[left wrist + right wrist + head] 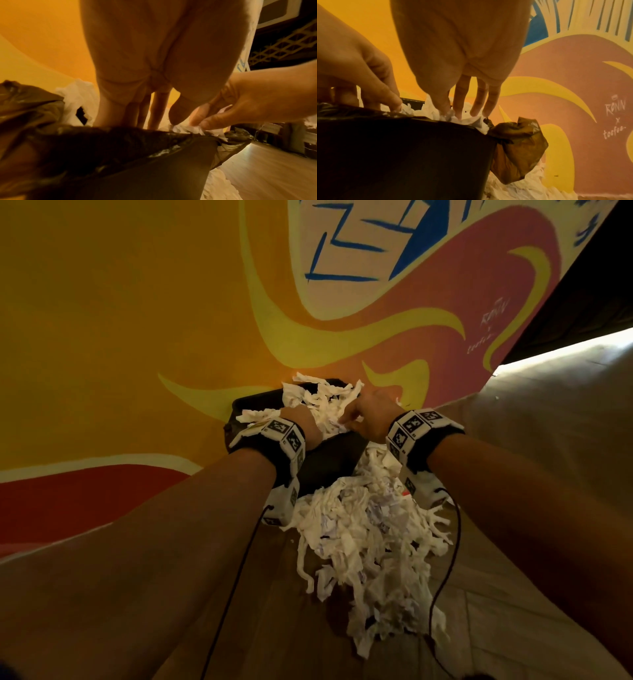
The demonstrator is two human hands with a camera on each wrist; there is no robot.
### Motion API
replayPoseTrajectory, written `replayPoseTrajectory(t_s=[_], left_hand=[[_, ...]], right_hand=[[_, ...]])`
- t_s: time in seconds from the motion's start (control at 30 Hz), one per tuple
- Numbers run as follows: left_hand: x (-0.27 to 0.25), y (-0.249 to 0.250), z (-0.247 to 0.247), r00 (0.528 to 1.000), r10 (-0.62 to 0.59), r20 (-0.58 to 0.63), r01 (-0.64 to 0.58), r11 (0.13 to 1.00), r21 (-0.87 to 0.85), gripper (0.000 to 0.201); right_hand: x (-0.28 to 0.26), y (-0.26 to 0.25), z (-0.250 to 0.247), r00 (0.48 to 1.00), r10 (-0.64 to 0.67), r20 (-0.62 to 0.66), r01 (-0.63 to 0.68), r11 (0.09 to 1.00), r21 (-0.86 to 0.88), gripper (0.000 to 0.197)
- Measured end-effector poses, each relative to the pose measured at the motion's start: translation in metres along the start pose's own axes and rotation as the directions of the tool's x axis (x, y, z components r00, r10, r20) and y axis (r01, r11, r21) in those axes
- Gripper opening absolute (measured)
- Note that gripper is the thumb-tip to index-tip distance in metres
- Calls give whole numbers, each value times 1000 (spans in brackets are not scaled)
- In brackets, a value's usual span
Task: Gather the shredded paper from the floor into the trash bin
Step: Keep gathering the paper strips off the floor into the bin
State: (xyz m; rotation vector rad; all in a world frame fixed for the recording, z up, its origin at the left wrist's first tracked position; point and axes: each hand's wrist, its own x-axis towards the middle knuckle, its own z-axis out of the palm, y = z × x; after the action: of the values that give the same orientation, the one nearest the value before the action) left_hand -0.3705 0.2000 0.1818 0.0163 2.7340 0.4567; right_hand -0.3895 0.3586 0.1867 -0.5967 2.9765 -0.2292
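A black trash bin [329,463] with a dark liner [120,138] stands on the floor against the wall. White shredded paper [322,402] is heaped above its rim. Both hands are over the bin's mouth. My left hand [305,419] reaches in with straight fingers [154,108] pointing down into the paper. My right hand [363,416] presses its straight fingertips [476,108] onto the paper at the rim. A large pile of shredded paper [370,542] lies on the floor in front of the bin, between my forearms.
A painted wall [137,320] in orange, yellow and red rises right behind the bin. A bunched corner of the liner [517,142] hangs off the bin's right side. The wooden floor [513,440] stretches to the right. Thin black cables [239,570] hang from both wrists.
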Motion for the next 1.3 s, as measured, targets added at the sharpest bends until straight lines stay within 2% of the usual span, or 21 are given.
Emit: replayPoseTrajectory(t_s=[0.17, 0.27, 0.33, 0.43, 0.53, 0.63, 0.67, 0.7, 0.77, 0.83, 0.87, 0.9, 0.97, 1.0, 1.03, 1.07, 1.13, 1.2, 1.27, 1.3], left_hand=[[-2, 8, -3, 997, 34, 73, -40, 996, 77, 24], [1, 5, -6, 997, 5, 77, -11, 997, 78, 35], [6, 1, -5, 998, -45, 34, 42, 995, 92, 30], [12, -5, -2, 991, -114, -64, 117, 992, 47, 42], [18, -3, 5, 972, -217, -95, 225, 971, 80, 42], [27, 11, 17, 956, -276, -98, 289, 942, 168, 31], [34, 12, 21, 947, -307, -98, 320, 929, 187, 38], [39, 13, 23, 941, -324, -97, 337, 919, 204, 48], [43, 20, 22, 941, -336, -31, 334, 916, 224, 60], [47, 20, 27, 948, -320, 8, 310, 924, 224, 49], [50, 18, 30, 945, -327, 7, 312, 908, 278, 40], [53, 18, 31, 933, -360, -10, 342, 877, 338, 33], [25, 33, 20, 845, -534, -13, 502, 786, 362, 50], [20, 37, 15, 897, -441, -34, 419, 824, 381, 47], [20, 37, 15, 937, -347, -44, 348, 914, 209, 40], [8, 42, 11, 944, -328, 15, 324, 938, 123, 41], [-8, 35, 5, 948, -312, 71, 305, 948, 95, 45], [-4, 29, 4, 944, -329, 40, 323, 941, 104, 48], [-3, 21, 5, 963, -270, 17, 265, 953, 147, 46], [-8, 19, 4, 976, -219, -4, 216, 962, 169, 42]], right_hand=[[6, 0, -13, 995, -35, 95, 38, 999, -25, 21], [15, 5, -17, 987, -74, 139, 72, 997, 24, 19], [19, 11, -16, 983, -101, 155, 92, 994, 67, 18], [23, 24, -11, 982, -149, 114, 137, 985, 100, 15], [28, 33, -5, 972, -214, 100, 205, 974, 93, 12], [39, 37, -3, 945, -285, 162, 272, 957, 101, 13], [43, 38, -3, 936, -298, 187, 282, 954, 106, 14], [47, 40, -3, 927, -309, 214, 290, 950, 113, 17], [51, 44, 1, 908, -309, 282, 284, 950, 126, 40], [54, 48, 9, 896, -305, 324, 274, 952, 139, 52], [54, 50, 13, 888, -304, 346, 274, 952, 133, 54], [55, 52, 14, 880, -306, 363, 280, 952, 123, 54], [55, 57, 14, 859, -325, 396, 298, 946, 130, 51], [57, 59, 12, 854, -332, 402, 300, 943, 142, 50], [58, 60, 11, 844, -351, 405, 311, 936, 163, 49], [59, 63, 11, 836, -379, 396, 330, 925, 189, 49], [58, 69, 13, 835, -427, 347, 369, 903, 222, 47], [54, 73, 17, 846, -465, 259, 413, 881, 233, 43], [48, 76, 18, 849, -485, 207, 450, 871, 197, 30], [43, 76, 18, 850, -493, 187, 465, 868, 174, 30]])
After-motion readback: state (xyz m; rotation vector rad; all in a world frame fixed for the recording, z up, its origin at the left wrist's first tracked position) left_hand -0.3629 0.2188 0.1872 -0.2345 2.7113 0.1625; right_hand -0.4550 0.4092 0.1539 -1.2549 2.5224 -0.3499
